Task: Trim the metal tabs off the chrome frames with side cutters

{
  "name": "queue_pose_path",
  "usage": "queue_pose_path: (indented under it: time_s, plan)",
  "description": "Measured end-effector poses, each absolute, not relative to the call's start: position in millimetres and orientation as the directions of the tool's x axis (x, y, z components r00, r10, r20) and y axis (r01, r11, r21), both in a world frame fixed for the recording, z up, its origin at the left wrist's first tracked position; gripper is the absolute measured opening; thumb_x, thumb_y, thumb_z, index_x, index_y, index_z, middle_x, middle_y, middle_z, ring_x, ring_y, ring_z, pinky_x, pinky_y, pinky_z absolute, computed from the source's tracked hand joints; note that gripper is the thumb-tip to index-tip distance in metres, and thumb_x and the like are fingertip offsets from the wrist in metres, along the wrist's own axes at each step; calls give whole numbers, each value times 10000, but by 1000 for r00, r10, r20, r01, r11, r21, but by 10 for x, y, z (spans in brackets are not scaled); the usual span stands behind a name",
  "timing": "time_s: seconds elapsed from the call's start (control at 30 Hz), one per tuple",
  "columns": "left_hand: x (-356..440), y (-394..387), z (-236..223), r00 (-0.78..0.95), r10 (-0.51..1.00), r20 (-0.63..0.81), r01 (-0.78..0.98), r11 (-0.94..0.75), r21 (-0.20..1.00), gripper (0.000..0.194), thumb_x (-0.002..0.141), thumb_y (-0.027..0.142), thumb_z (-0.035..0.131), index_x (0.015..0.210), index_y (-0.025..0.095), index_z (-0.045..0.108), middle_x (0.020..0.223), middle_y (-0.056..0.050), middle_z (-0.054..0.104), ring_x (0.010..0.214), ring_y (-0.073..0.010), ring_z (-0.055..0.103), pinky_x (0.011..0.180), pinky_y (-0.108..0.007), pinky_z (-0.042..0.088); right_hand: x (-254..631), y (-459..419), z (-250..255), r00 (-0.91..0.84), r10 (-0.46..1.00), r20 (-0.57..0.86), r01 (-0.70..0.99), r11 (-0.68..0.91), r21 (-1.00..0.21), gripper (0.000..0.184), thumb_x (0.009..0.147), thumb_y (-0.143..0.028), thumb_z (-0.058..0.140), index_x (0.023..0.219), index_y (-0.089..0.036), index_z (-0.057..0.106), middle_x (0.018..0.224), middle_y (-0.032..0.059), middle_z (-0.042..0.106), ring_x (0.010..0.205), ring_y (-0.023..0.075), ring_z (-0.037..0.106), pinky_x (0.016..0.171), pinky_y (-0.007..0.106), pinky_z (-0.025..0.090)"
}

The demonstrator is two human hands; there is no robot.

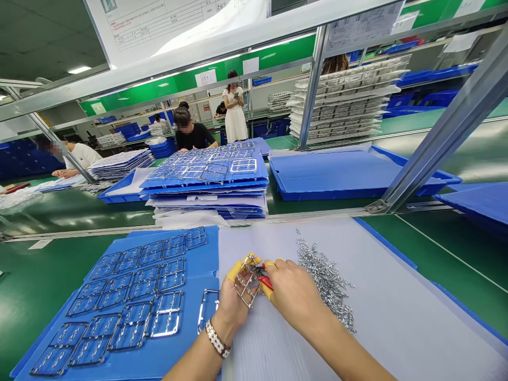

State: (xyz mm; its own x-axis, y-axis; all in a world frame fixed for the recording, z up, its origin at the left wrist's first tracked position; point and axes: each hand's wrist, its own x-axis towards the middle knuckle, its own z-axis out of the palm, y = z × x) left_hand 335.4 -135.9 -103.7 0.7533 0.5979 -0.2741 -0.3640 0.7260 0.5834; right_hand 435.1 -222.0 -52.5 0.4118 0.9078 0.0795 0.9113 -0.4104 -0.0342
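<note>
My left hand [231, 302], with yellow covers on its fingers, is closed around a small metal grid frame [246, 294] and holds it tilted over the white sheet. In my right hand [296, 291] is a pair of red-handled pliers [266, 283], their dark jaws at the upper part of that frame. Whether the jaws grip a small piece cannot be made out. Just right of my right hand lies a heap of small twisted metal pieces [323, 275]. Similar grid frames [130, 324] lie in rows on the blue sheet [194, 330] at left; one lies close by my left wrist.
Beyond the bench edge stands a stack of blue sheets [206, 198] topped with more frames. A blue tray [337, 172] sits right of it. Metal posts [444, 116] cross the right side. Several people are in the background, one standing person [235, 111] among them.
</note>
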Motion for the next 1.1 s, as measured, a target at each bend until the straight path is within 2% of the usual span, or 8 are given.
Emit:
queue_pose_path:
  time_s: [0.13,0.3,0.43,0.73,1.1]
  plan:
    - [3347,-1329,-1033,796,539,-276,-352,782,514,355,855,361,495,1083,132,643,1169,-141,625,1045,-278,577,771,-388,488,4398,-2354,-568,413,901,132,910,-413,-27,163,805,-289,590,932,-190,619,854,67,655,828,235,581,675,329,351]
    - [3331,-1301,-1037,812,497,-306,-345,832,434,360,846,386,497,1030,114,644,1180,-167,613,1162,-342,507,839,-490,468,4429,-2506,-658,431,890,148,901,-434,-12,139,808,-262,574,920,-190,612,852,69,652,843,234,570,689,334,329]
    - [3327,-1315,-1028,816,492,-304,-338,833,438,347,853,374,476,1013,120,650,1175,-159,618,1143,-327,527,830,-473,476,4387,-2493,-689,433,895,107,901,-433,-17,129,820,-279,556,885,-184,614,866,78,650,857,241,568,706,344,332]
    - [3340,-1344,-1014,795,533,-290,-355,796,490,331,856,350,478,1022,124,652,1172,-144,618,1077,-287,562,738,-386,500,4362,-2415,-736,423,901,94,906,-423,-27,172,825,-284,549,945,-179,612,889,82,640,880,245,558,718,355,341]
    - [3340,-1332,-1054,767,568,-296,-363,766,530,332,842,361,500,1023,130,657,1196,-147,601,1141,-310,521,780,-403,493,4336,-2346,-675,418,906,64,908,-418,-7,118,811,-162,525,870,-164,628,827,92,639,813,254,595,665,351,359]
